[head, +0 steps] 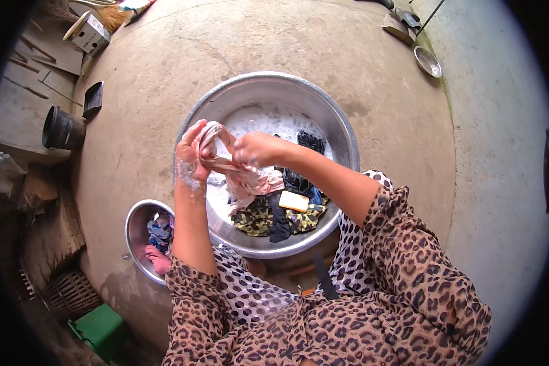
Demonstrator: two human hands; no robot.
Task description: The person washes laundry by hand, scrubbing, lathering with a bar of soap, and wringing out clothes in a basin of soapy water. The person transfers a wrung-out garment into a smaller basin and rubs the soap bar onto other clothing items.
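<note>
A wet, pale pink garment (244,180) is stretched in a loop between my two hands, its lower part trailing into a large metal basin (274,84). My left hand (193,148), with suds on the wrist, grips one side of the loop. The other side is bunched in my right hand (261,150), which is slightly blurred. Soapy water (274,116) covers the basin floor. Below the garment lie camouflage cloth (254,218), dark clothes (297,180) and a black strip of cloth (279,219). A bar of soap (293,201), white with an orange edge, rests on them.
A smaller metal basin (135,228) with blue and pink clothes stands at the left. Farther off are a black bucket (61,128), a dustpan (93,98), a green plastic bin (100,327) and a cardboard box (91,34). A metal bowl (427,61) leans near the right wall.
</note>
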